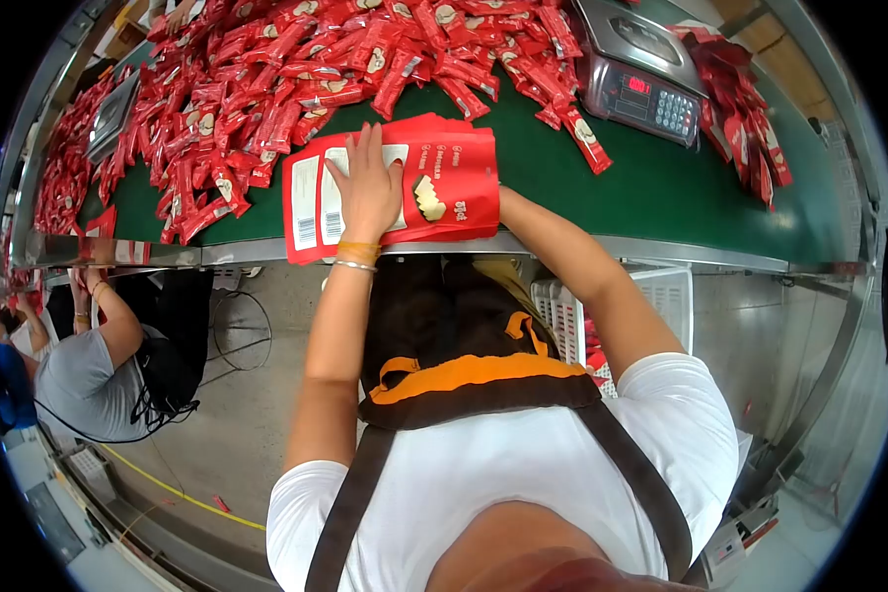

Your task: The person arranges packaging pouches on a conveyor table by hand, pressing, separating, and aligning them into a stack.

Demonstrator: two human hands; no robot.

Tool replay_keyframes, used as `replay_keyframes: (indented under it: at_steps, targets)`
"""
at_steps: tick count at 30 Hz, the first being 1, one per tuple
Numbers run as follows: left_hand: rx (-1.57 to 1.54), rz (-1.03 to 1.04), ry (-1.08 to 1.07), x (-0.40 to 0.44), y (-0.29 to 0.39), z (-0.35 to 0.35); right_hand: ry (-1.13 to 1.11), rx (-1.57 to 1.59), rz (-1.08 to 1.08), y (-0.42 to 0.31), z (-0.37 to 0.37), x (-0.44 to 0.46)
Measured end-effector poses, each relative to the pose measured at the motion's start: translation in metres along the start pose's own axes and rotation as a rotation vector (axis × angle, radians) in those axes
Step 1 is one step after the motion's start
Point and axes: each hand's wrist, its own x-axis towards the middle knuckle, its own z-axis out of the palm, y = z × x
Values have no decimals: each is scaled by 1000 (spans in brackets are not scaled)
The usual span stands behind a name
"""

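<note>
A stack of flat red printed pouches (464, 168) lies at the near edge of the green table, a little fanned out. My left hand (367, 192) rests flat on top of the stack, fingers stretched over the white label panels. At the stack's right edge, my right hand (509, 205) goes under or behind the pouches; only its wrist side shows, and its fingers are hidden. Beyond the stack is a large heap of small red wrapped packets (296, 74).
A digital scale (646, 94) stands at the back right, with more red packaging (745, 123) beside it. Another scale (113, 116) sits among the packets at left. A white crate (661, 296) is below the table edge. A seated co-worker (104, 365) is at left.
</note>
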Motion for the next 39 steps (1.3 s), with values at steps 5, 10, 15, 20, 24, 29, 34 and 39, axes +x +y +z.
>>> replay_keyframes:
  at_steps: [5,10,15,20,24,29,34,39]
  targets:
    - [139,30,-22,2,-4,12,349,83,196,-24,-42,-43]
    - [102,43,-11,-1,-3,11,792,-790,584,59,-141,-130]
    - [66,-7,-42,2,-1,9,832,-656,207,29,-163,-104]
    - [87,9,-42,1,-3,10,612,-858,509,63,-179,-13]
    - [76,1,-25,2,-4,11,479,-773,614,51,-179,-8]
    - [20,-13,-14,0,-9,15,495,-436,192,-12,-127,-108]
    - [29,-18,-33,0,-7,13,314,-470,114,-19,-81,-144]
    - [166,77,27,-3,-3,9,156,-385,-160,3,-50,-46]
